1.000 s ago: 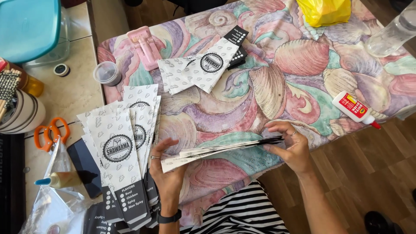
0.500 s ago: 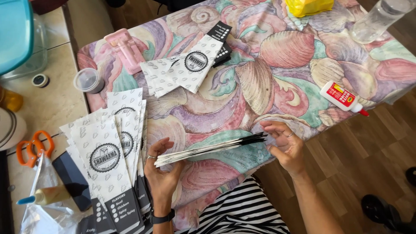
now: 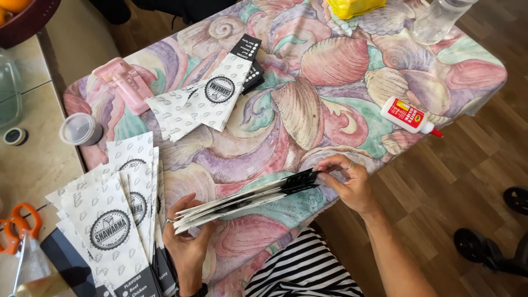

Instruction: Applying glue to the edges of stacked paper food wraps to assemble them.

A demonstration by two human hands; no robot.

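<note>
Nearest you, your left hand [image 3: 187, 245] has slid in along the flat stack of paper sleeves [image 3: 245, 199], its grip closed on the white end at 7 o'clock, while your right hand [image 3: 349, 184] has shifted from flat cover to a fingertip pinch on the black end at 3 o'clock. The stack now hangs edge-on just above the tabletop [image 3: 330, 71], squared between both hands rather than resting, so it looks aligned. Farther out, the fanned sleeves [image 3: 118, 220] at 9 o'clock, the loose pile [image 3: 206, 99] at 11 and the glue bottle [image 3: 410, 116] at 2 lie as before.
</note>
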